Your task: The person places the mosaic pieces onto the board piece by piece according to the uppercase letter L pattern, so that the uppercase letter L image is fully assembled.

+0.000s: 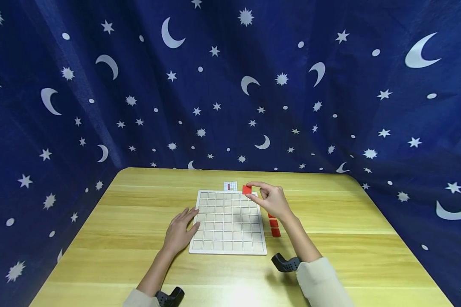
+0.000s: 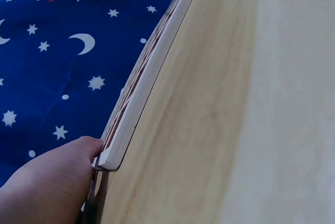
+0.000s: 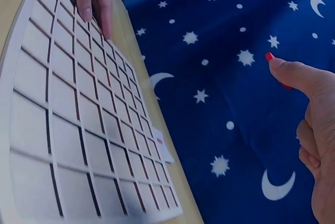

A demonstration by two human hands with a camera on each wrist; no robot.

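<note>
The right hand (image 1: 272, 199) pinches a red square (image 1: 247, 189) over the white grid board's (image 1: 228, 221) far right corner — the left hand (image 1: 179, 230), fingers flat, presses its left edge.

the right hand (image 1: 270, 199) covers part of the red tile (image 1: 247, 189) it pinches and the top of the red tiles (image 1: 274, 227) on the desk (image 1: 111, 238). the small card's (image 1: 230, 186) print is too small to read. in the right wrist view only a red sliver (image 3: 269, 56) shows.
</note>
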